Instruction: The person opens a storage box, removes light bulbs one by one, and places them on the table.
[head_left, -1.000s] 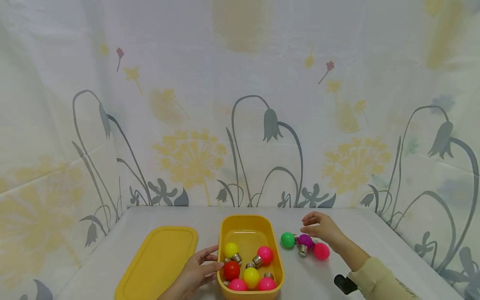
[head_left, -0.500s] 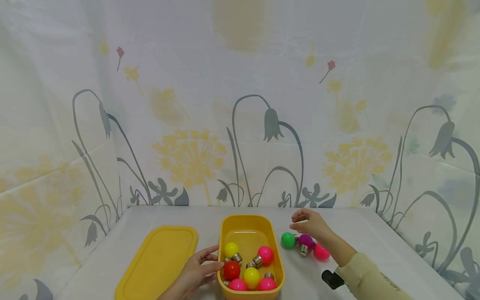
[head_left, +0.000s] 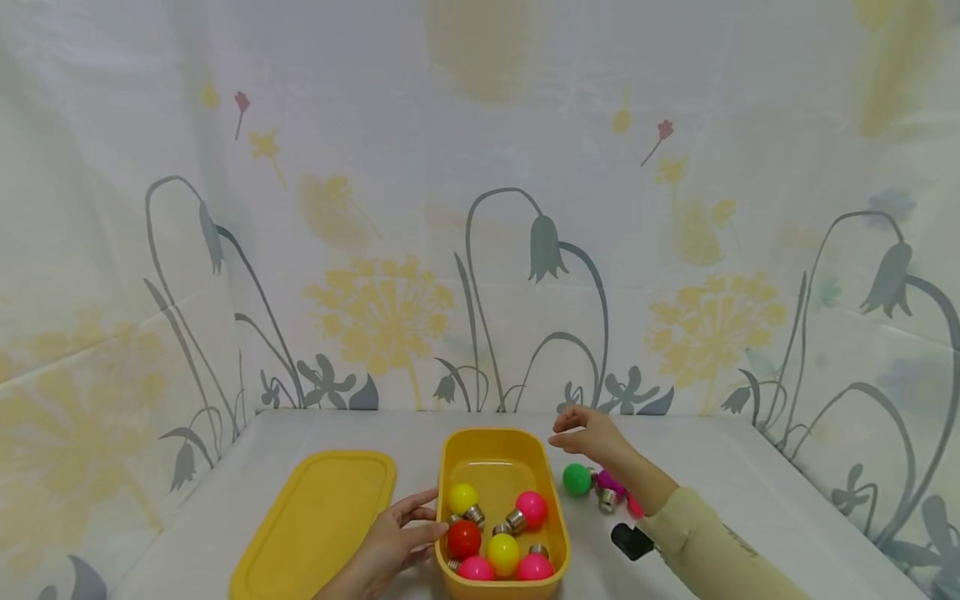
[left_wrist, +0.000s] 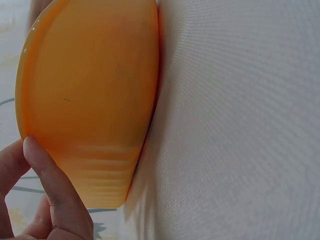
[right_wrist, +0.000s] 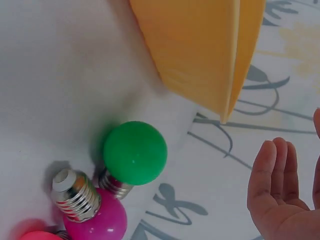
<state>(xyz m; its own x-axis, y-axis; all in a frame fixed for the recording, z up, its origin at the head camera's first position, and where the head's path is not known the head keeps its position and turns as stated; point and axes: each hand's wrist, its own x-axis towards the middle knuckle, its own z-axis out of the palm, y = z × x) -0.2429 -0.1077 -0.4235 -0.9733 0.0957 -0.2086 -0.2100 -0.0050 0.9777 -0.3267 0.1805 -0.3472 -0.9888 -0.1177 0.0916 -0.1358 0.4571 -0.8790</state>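
Note:
My left hand [head_left: 393,540] is at the left side of a yellow plastic container [head_left: 555,500], thumb over the rim and a fingertip against the outer wall in the left wrist view. Inside the container lie several colored bulbs: a red bulb [head_left: 463,540], yellow ones and pink ones, with silver screw bases. My right hand [head_left: 596,437] is in the air just beyond the container's right side, its fingers fairly straight and holding nothing. Below it on the table lie a green bulb [right_wrist: 135,152], a purple bulb [right_wrist: 97,222] and a pink bulb [right_wrist: 40,235], mostly covered by the forearm in the head view.
A flat yellow lid [head_left: 322,517] lies on the white tabletop [head_left: 412,442] left of the container. A small black device [head_left: 632,542] is beside the right sleeve. Behind the table hangs a flower-printed curtain [head_left: 495,250].
My right hand has moved left from above the loose bulbs toward the container, and the forearm now covers more of the pink and purple bulbs. The left hand has stayed in place.

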